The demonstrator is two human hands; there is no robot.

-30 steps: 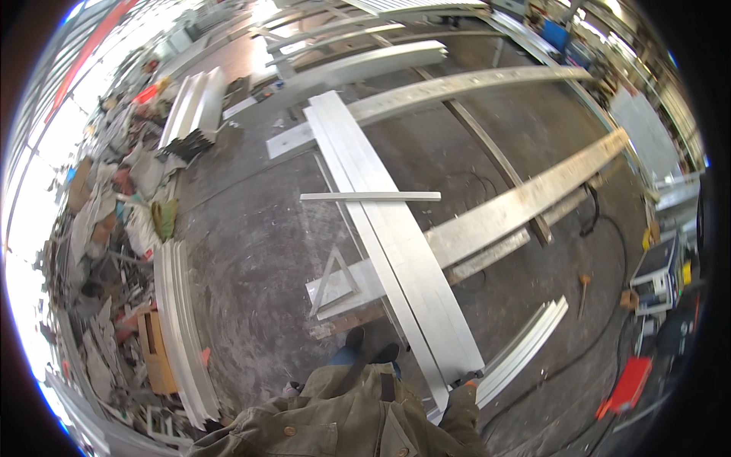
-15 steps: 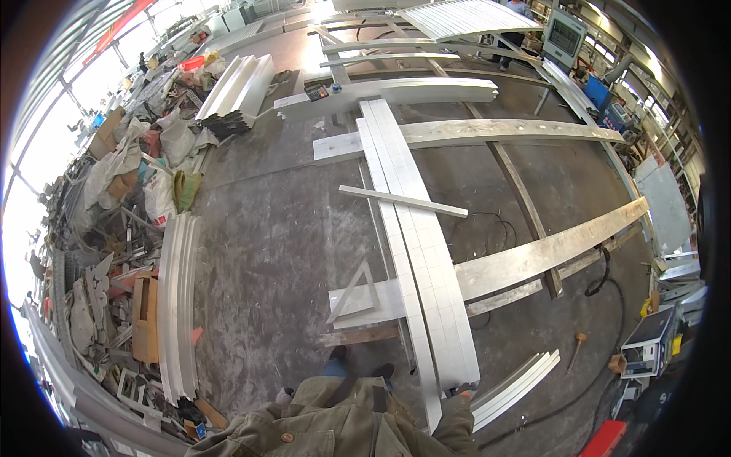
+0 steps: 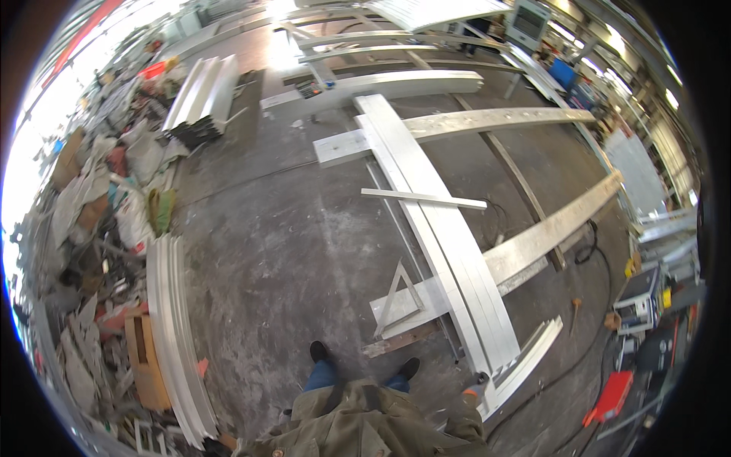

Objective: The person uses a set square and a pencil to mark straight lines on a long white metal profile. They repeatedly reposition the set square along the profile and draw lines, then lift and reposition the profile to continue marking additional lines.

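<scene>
Long white metal profiles (image 3: 439,236) lie side by side, running from near right toward the far middle across two pale beams. My right hand (image 3: 476,385), in a grey and orange glove, is closed at their near end; its fingers are only partly visible. Of my left hand (image 3: 286,413) just a small gloved bit shows beside my jacket, its fingers hidden. A thin white bar (image 3: 422,199) lies crosswise on the profiles. On the nearer beam (image 3: 563,227) a triangular set square (image 3: 387,303) rests left of the profiles. The farther beam (image 3: 499,122) passes beneath their far part.
Sacks and scrap (image 3: 129,217) are heaped along the left, beside stacked corrugated profiles (image 3: 171,327). Shorter white profiles (image 3: 533,362) lie right of my hand. Farther right are a hammer (image 3: 576,311), a black cable (image 3: 609,289) and a red case (image 3: 613,397). Another person (image 3: 477,30) stands far back.
My view has turned, and the profiles now lie more slanted and farther right in it. Both my feet show more plainly. My right hand stays at the profiles' near end.
</scene>
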